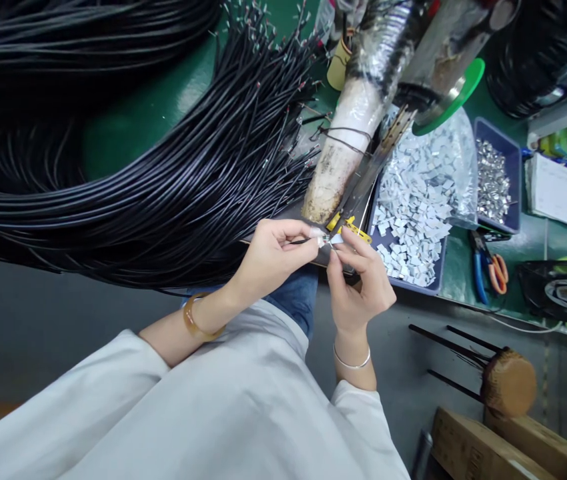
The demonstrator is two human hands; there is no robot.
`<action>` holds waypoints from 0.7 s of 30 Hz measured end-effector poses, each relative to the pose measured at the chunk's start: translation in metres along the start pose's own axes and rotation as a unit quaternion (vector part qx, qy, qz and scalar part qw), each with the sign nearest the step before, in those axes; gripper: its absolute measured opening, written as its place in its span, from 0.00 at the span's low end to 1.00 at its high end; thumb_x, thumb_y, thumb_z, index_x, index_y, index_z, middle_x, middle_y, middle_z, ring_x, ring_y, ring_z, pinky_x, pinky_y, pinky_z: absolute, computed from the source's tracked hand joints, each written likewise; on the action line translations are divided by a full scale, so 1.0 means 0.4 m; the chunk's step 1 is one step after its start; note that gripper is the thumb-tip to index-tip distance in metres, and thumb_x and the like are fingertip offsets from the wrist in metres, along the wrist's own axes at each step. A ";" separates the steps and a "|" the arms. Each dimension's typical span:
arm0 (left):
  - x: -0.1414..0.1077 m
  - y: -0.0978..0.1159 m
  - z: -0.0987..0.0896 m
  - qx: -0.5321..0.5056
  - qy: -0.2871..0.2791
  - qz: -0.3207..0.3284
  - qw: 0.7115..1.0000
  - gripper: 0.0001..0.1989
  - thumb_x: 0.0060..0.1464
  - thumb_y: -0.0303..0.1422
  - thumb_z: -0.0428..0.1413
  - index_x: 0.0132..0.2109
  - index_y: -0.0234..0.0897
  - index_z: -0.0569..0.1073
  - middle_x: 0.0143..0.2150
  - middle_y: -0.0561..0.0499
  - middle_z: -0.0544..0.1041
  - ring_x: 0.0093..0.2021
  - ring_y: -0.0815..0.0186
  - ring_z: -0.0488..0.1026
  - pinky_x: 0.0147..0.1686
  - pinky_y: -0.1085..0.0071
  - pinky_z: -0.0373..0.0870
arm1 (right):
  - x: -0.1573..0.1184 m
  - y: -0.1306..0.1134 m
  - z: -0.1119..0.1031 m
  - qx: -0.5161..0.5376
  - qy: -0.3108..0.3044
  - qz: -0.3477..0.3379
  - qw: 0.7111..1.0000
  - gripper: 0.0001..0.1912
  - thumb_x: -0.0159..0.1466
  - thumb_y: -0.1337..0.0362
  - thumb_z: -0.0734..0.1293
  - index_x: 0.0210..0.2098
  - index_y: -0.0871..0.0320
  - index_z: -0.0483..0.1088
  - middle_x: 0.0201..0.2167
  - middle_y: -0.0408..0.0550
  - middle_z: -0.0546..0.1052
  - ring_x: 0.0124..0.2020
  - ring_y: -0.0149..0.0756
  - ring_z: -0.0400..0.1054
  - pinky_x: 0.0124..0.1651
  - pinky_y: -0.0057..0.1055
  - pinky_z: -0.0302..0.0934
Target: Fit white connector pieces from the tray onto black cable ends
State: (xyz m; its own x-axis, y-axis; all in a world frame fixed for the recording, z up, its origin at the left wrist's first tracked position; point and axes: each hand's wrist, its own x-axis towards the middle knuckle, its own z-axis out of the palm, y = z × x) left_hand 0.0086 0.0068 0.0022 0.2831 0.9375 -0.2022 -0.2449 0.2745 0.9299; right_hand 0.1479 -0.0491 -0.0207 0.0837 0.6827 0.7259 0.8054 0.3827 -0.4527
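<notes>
My left hand (278, 257) pinches the end of a thin black cable near the table's front edge. Just to its right, the fingertips of my right hand (361, 280) meet the cable end and close on a small pale piece, too small to make out fully. Behind the fingertips lie yellow parts (356, 230) below a taped white tube (346, 127). A large bundle of black cables (163, 193) stretches to the left, its stripped ends fanned out at the back. Right of my hands, a blue tray (437, 275) holds many small whitish square pieces (413, 207).
A second tray (513, 160) of small metal parts stands at the right, near pliers (486, 267), a paper pad (558, 190) and a black fan (563, 290). A metal arm with a green disc (456, 100) hangs above. A stool (508, 383) and cardboard boxes (488, 447) are below.
</notes>
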 end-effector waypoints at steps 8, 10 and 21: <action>-0.001 0.009 0.001 0.011 0.005 0.012 1.000 0.03 0.45 0.28 0.64 0.29 0.32 0.81 0.27 0.51 0.81 0.29 0.70 0.75 0.31 0.77 0.73 | 0.012 -0.017 -0.001 0.012 0.007 0.017 1.000 0.10 0.61 0.74 0.72 0.40 0.55 0.74 0.48 0.49 0.83 0.46 0.37 0.81 0.47 0.36 0.80; 0.000 0.005 -0.002 0.029 0.001 0.012 1.000 0.03 0.45 0.28 0.64 0.29 0.32 0.82 0.27 0.51 0.81 0.29 0.70 0.75 0.30 0.77 0.73 | 0.009 -0.015 0.000 0.021 0.014 0.024 0.999 0.10 0.61 0.74 0.72 0.39 0.55 0.73 0.46 0.48 0.83 0.43 0.36 0.81 0.44 0.34 0.80; -0.008 0.012 0.000 0.075 -0.007 0.042 0.996 0.04 0.48 0.29 0.61 0.29 0.31 0.80 0.20 0.56 0.69 0.19 0.78 0.55 0.18 0.79 0.52 | 0.021 -0.027 0.002 -0.008 0.021 0.028 0.999 0.10 0.60 0.73 0.73 0.38 0.54 0.76 0.43 0.45 0.83 0.43 0.37 0.81 0.49 0.37 0.78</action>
State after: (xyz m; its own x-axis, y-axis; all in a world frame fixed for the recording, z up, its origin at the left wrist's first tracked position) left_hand 0.0067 0.0051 0.0074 0.2806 0.9525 -0.1185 -0.1266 0.1591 0.9791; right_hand 0.1395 -0.0470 -0.0101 0.1540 0.6758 0.7209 0.8074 0.3344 -0.4860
